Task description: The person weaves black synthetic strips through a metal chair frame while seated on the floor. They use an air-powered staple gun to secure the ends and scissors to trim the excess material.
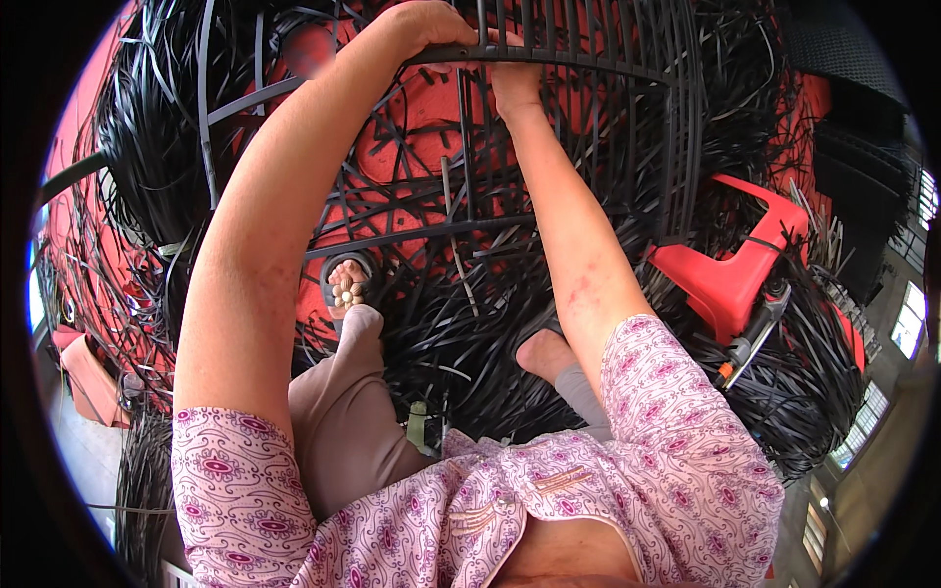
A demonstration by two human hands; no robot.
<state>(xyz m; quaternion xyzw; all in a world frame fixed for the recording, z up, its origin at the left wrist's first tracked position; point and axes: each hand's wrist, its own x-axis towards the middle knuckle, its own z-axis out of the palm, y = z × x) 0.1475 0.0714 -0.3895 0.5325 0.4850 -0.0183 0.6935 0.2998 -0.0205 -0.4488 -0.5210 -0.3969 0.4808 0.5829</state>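
Note:
A black slatted frame [578,61], strung with flat black strips, stands at the far side in front of me. My left hand [431,25] is bent over its curved rail, fingers closed against the rail near the middle. Just right of it, my right hand [516,82] reaches up behind the same rail. The rail and slats hide most of the right fingers, so their grip does not show. The two hands are close together. Whether either holds a loose strip cannot be made out.
Loose black strips [470,343] cover the red surface [412,137] and lie around my feet. A thick bundle of strips [157,167] hangs at the left. At the right are a red plastic piece [735,279] and a grey tool [760,333] with an orange tip.

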